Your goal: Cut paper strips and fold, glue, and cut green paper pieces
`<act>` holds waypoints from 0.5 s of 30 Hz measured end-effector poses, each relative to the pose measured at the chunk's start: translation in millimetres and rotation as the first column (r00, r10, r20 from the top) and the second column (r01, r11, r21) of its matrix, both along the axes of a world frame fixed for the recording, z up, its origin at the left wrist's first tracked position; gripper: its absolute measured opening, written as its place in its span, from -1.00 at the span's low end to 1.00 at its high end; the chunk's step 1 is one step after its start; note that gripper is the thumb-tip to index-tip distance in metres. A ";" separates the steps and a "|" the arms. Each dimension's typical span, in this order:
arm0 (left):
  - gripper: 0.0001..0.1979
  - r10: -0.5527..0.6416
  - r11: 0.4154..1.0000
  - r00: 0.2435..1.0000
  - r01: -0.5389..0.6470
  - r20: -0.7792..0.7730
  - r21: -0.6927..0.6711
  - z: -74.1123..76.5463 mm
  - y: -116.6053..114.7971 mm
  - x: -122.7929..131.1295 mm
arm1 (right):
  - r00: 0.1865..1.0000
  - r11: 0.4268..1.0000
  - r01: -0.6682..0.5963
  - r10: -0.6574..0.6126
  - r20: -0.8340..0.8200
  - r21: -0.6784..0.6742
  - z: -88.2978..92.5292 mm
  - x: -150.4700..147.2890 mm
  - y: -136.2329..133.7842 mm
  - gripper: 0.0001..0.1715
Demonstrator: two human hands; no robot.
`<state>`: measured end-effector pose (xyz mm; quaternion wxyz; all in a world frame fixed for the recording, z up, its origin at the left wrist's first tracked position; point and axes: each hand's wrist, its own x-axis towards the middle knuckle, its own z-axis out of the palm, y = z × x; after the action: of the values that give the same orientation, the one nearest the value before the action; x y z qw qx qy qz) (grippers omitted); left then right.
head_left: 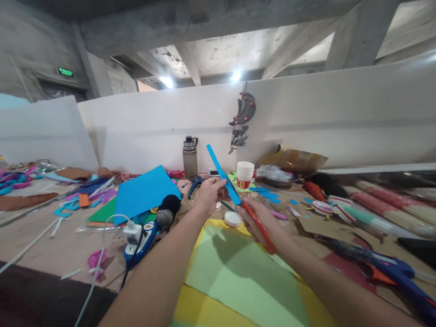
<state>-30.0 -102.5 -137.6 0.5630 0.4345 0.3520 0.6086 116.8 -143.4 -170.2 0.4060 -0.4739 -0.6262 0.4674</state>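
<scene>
Between finger and thumb, my left hand (pixel 210 196) pinches a narrow blue paper strip (pixel 216 161), which slants up and to the left. My right hand (pixel 256 218) is wrapped round red-handled scissors (pixel 260 227). Their blades lie along the lower part of the strip, partly hidden by it, so I cannot tell how far they are apart. Below both hands lies a pale green sheet (pixel 235 263) on top of yellow paper (pixel 207 309). A round white lid (pixel 233 219) sits just under my hands.
Blue sheets (pixel 146 190), yarn balls and a power strip (pixel 141 245) with cables lie left. A bottle (pixel 190 159) and stacked paper cups (pixel 245 172) stand behind. Blue paper scraps (pixel 267 194) lie right of the cups. Glue gun (pixel 384 268) at right; a moon ornament (pixel 245 109) hangs on the white partition.
</scene>
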 end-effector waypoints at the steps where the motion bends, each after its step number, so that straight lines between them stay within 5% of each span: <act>1: -0.78 0.010 1.000 1.000 -0.010 0.004 0.001 0.4 0.5 -1.1 | 1.000 1.000 -0.005 0.005 0.007 -0.010 0.2 -0.2 -0.1 -0.70; 6: -0.78 0.101 0.995 0.995 -0.102 0.019 0.006 3.4 3.1 -7.7 | 0.998 0.998 -0.043 0.045 0.034 -0.039 5.8 -1.1 -5.5 -0.69; 15: -0.78 0.074 0.997 0.996 -0.073 -0.050 0.024 0.1 3.2 -4.6 | 0.992 0.990 -0.122 0.119 0.039 0.076 -1.5 -0.3 -1.2 -0.62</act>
<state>-34.6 -99.3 -137.5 0.5264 0.4427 0.3752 0.6214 116.5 -144.6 -171.8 0.3846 -0.4268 -0.6784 0.4580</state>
